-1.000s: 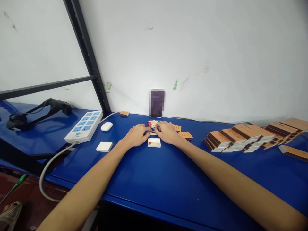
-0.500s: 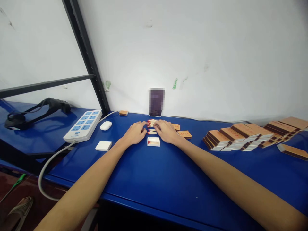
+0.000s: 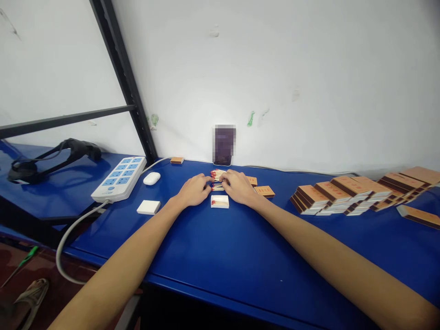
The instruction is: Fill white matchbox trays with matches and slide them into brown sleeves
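Note:
A pile of red-headed wooden matches (image 3: 217, 174) lies on the blue table between my two hands. My left hand (image 3: 196, 189) is at the red heads, its thumb and forefinger bent around matches there. From the other side, my right hand (image 3: 238, 185) curls its fingers over the plain ends and grips matches, partly hiding them. Just in front of the pile sits a white matchbox tray (image 3: 220, 206) with a few matches inside. Orange matchbox sleeves (image 3: 264, 191) lie beside my right hand.
Stacked matchboxes (image 3: 338, 192) stand at the right. A white power strip (image 3: 120, 178), a white earbud case (image 3: 151, 178) and a white box (image 3: 148, 207) are on the left. A phone (image 3: 223, 146) leans against the wall. A black headset (image 3: 55, 158) lies behind the rack post (image 3: 137, 114).
My fingers have shifted slightly at the matches, which sit a little more evenly together. The tray and the boxes keep their places; the view has tilted slightly.

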{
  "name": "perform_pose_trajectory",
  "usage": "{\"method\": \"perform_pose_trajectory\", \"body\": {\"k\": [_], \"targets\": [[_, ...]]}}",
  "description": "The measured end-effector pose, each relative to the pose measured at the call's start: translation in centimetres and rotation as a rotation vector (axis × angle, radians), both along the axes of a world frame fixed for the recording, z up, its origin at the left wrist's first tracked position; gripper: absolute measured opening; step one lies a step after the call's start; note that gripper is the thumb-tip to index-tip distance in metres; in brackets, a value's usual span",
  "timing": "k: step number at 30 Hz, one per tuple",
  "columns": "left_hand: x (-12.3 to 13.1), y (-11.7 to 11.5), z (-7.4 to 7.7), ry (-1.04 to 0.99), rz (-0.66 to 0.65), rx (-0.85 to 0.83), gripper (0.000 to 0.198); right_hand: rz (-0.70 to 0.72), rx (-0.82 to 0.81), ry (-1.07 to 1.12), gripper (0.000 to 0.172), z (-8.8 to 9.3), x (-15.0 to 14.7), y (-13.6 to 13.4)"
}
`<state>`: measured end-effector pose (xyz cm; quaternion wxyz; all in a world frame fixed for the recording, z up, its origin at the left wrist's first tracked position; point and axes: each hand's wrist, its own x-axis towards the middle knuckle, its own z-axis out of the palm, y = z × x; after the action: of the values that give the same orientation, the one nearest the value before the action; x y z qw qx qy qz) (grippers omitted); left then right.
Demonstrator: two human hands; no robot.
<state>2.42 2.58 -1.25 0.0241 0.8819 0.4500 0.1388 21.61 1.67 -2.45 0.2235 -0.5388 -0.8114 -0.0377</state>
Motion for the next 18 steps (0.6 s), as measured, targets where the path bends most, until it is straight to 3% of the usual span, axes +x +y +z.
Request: {"method": "perform_pose_trajectory", "body": {"k": [7, 18], "targets": [[0.0, 0.08, 0.02, -0.067, -0.005, -0.019, 0.028, -0.04, 0.0, 0.004, 0.03, 0.19, -0.07, -0.25], [-0.04, 0.1, -0.13, -0.041, -0.014, -0.005, 0.038, -0.004, 0.022, 0.03, 0.027, 0.12, -0.16, -0.28]]}}
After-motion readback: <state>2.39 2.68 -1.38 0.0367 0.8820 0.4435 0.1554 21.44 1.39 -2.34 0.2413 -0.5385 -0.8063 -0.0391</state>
